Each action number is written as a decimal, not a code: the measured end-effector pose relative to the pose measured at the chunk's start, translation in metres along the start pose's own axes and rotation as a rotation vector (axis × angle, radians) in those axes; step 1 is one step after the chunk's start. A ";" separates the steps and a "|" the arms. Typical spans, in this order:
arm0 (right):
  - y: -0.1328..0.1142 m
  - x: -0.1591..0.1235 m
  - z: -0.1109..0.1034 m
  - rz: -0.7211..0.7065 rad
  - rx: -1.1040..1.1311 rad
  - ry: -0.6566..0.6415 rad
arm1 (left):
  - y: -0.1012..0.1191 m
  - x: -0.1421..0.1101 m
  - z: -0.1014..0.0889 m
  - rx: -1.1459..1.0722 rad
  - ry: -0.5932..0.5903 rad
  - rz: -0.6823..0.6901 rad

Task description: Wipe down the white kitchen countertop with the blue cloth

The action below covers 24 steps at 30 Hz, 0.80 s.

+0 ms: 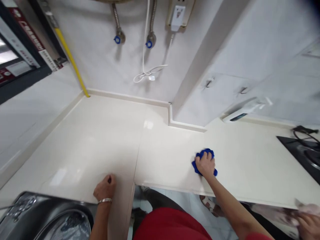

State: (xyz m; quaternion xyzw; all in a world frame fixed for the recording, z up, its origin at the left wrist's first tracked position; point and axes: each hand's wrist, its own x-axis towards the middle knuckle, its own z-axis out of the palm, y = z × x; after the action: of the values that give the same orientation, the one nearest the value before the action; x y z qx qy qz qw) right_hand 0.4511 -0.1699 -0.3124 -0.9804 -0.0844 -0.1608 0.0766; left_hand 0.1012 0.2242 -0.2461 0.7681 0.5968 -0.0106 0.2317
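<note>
Fingers (201,160) of the right hand (206,165) are clenched over a bunched blue cloth (204,153), which presses flat against the pale stone tabletop (100,133) near its front edge. Blue folds stick out on both sides of the hand. The left hand (105,187), with a silver bangle (104,200) at the wrist, rests on the tabletop right at that edge, well apart from the cloth. Its fingers curl downward and partly out of sight, so whether they are clenched or relaxed is hard to tell, though nothing shows in them.

Just beside the left hand, at the lower left, sits a dark metal appliance (47,213) with a round rim, its kind unclear. At the lower right corner, another person's hand (309,226) holds a crumpled pale pink cloth (305,209). A black gas hob (302,155) sits on the tabletop at the right edge. Two braided hoses (116,16) with blue-handled valves (117,39) come down the wall, near a white plug (177,18) and its cord. A red-and-white printed strip (26,35) at the upper left carries writing too blurred to read.
</note>
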 end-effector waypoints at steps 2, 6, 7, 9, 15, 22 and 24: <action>-0.030 0.020 0.004 -0.035 0.034 -0.008 | 0.002 0.003 -0.003 0.051 -0.027 -0.020; -0.094 0.060 0.016 -0.080 0.134 -0.024 | 0.005 0.010 0.000 0.077 -0.028 -0.048; -0.112 0.067 0.020 -0.088 0.158 -0.031 | 0.004 0.011 0.002 0.073 -0.012 -0.034; -0.148 0.076 0.027 -0.123 0.207 -0.056 | 0.003 0.013 0.008 0.062 0.023 0.004; -0.250 0.065 0.039 -0.362 0.253 -0.191 | -0.004 0.018 0.014 -0.009 0.040 -0.054; -0.304 0.109 0.052 -0.522 0.274 -0.292 | -0.017 0.020 0.023 -0.094 0.187 -0.042; -0.308 0.135 0.061 -0.482 0.263 -0.295 | -0.025 0.020 0.029 -0.113 0.223 -0.024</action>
State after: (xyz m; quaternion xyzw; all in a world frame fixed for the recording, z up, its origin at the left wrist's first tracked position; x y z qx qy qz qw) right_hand 0.5368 0.1602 -0.2870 -0.9266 -0.3446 -0.0181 0.1492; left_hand 0.0918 0.2361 -0.2866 0.7431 0.6276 0.1055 0.2066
